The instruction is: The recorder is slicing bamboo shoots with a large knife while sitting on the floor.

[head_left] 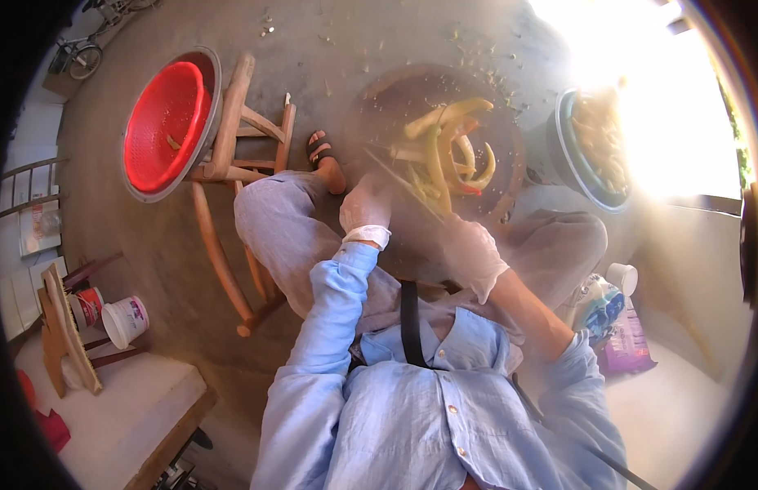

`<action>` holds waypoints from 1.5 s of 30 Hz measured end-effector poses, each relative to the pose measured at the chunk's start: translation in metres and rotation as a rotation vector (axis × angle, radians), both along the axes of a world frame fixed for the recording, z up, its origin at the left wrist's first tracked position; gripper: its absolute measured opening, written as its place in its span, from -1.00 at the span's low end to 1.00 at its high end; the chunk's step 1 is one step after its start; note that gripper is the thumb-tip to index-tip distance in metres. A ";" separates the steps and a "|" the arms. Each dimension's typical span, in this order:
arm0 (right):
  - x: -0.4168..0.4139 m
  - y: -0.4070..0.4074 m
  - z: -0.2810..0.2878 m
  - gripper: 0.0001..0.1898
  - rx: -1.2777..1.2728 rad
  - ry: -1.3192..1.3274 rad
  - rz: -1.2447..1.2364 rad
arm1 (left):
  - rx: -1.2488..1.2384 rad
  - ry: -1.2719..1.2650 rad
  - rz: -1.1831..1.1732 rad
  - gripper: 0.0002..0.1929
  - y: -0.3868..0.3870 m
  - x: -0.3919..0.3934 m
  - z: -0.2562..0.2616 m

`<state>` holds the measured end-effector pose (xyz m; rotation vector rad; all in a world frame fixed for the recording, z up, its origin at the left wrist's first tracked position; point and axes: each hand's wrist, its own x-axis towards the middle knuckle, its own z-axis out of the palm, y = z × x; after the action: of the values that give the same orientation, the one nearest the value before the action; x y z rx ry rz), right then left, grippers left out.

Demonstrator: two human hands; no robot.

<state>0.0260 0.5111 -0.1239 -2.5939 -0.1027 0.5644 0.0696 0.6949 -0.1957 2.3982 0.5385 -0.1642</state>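
Long yellow-green peppers point(439, 165), a few with red parts, lie heaped on a dark round board point(385, 101) between my knees. What looks like a knife blade point(396, 176) slants across the board's near left side. At its lower end my right hand point(474, 254), in a thin translucent glove, is closed around it; the handle is hidden. My left hand point(365, 205), also gloved, is at the board's near left edge, close to the blade. Haze blurs its fingers, so whether they hold anything is unclear. Thin green pepper pieces point(423, 184) lie along the blade.
At left, a red plastic colander point(164, 128) sits in a metal basin point(212, 67) beside a wooden chair point(232, 116). To the right stands a tub point(560, 144) full of pale peppers point(596, 141), partly lost in glare. Scraps point(495, 79) litter the floor beyond the board.
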 end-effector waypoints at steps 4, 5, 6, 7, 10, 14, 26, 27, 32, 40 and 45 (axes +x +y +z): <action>0.000 -0.006 -0.004 -0.75 0.027 -0.006 -0.018 | 0.030 0.024 0.002 -0.75 0.001 0.003 -0.002; 0.003 -0.011 -0.002 -0.75 0.055 0.006 -0.018 | 0.035 0.017 0.001 -0.75 0.003 0.006 -0.001; 0.001 -0.018 -0.001 -0.76 0.079 0.024 -0.018 | 0.024 0.030 -0.002 -0.75 0.001 0.007 0.001; 0.002 -0.024 0.000 -0.76 0.079 0.019 -0.020 | 0.012 0.040 -0.004 -0.75 0.000 0.009 0.005; -0.001 -0.032 0.009 -0.76 0.212 0.070 -0.137 | -0.064 0.100 -0.042 -0.74 0.001 0.015 0.021; -0.013 -0.031 0.010 -0.76 0.146 0.018 -0.179 | -0.096 -0.070 -0.055 -0.74 -0.002 0.008 0.008; -0.019 -0.028 0.000 -0.68 0.159 0.106 -0.126 | 0.096 -0.029 -0.146 -0.72 -0.014 -0.003 0.020; -0.016 -0.029 0.000 -0.68 0.161 0.101 -0.126 | 0.072 -0.018 -0.147 -0.71 -0.014 0.000 0.022; -0.012 -0.028 0.005 -0.70 0.124 0.083 -0.069 | 0.115 -0.070 -0.163 -0.69 -0.020 0.002 0.018; -0.018 -0.035 0.012 -0.72 0.052 0.048 -0.039 | 0.194 -0.153 -0.161 -0.74 -0.030 -0.012 0.008; -0.018 -0.037 0.023 -0.81 0.111 -0.098 -0.061 | -0.237 -0.475 -0.119 -0.79 -0.017 0.005 -0.003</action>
<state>0.0085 0.4739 -0.1011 -2.5070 -0.0846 0.3980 0.0742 0.6775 -0.1983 2.1348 0.1451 0.2722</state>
